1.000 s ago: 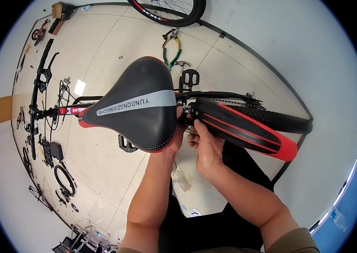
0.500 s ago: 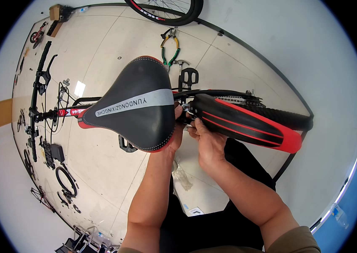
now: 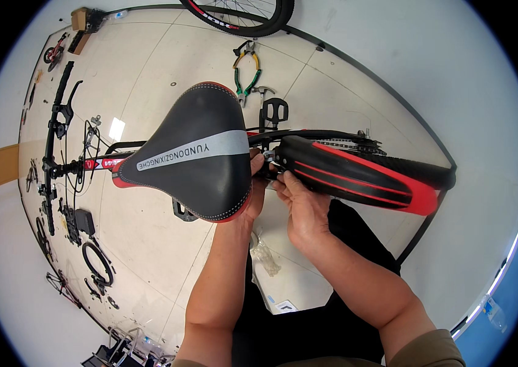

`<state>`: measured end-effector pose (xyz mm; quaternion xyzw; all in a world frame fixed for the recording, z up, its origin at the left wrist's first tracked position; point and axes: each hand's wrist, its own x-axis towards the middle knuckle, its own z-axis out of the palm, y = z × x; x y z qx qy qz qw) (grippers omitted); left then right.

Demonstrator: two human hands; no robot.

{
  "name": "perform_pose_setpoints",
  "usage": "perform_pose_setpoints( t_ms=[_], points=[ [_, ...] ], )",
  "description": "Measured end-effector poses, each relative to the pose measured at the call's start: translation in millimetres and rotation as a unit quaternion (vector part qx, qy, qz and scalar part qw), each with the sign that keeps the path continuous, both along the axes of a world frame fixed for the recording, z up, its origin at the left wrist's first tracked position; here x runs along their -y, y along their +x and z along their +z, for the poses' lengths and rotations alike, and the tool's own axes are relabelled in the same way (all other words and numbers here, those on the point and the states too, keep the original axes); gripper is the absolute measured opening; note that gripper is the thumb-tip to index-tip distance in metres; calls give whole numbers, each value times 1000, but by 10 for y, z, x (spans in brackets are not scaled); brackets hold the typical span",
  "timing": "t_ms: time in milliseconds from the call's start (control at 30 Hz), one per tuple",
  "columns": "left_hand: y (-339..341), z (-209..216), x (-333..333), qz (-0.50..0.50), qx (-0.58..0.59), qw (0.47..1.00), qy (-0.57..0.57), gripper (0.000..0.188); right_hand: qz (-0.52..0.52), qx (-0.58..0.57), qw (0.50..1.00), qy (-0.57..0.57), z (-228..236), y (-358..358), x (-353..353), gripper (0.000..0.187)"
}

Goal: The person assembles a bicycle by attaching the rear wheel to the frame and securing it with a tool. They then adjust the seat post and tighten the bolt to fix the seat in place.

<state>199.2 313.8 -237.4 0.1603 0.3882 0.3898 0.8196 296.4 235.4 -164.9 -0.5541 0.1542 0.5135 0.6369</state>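
A bicycle stands across my view, its black and red saddle in the middle and its handlebar at the left. Behind the saddle a black rear mudguard with red stripes and a red tip reaches over the rear tyre. My left hand is at the mudguard's front bracket, partly hidden under the saddle. My right hand pinches at the underside of the same bracket, thumb and fingers close together. Whatever small part sits between the fingers is hidden.
Pliers with green and yellow handles and a hammer lie on the tiled floor beyond the pedal. A loose wheel is at the top. Several bike parts, including a black ring, lie at the left.
The mudguard's red tip has swung slightly away from me, toward the tyre. My hands stay at the bracket with little visible movement.
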Motion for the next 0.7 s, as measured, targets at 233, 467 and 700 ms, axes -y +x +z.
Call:
perform_pose_setpoints(
  t_ms=[233, 467, 700],
  points=[
    [55, 155, 22, -1, -26, 999, -44, 9, 13, -3, 1000, -6, -39, 43, 21, 14],
    [31, 126, 40, -4, -12, 1000, -3, 7, 12, 9, 1000, -22, 14, 33, 13, 17],
    [41, 158, 42, -2, -24, 1000, -14, 6, 87, 24, 993, -81, 42, 11, 40, 16]
  ],
)
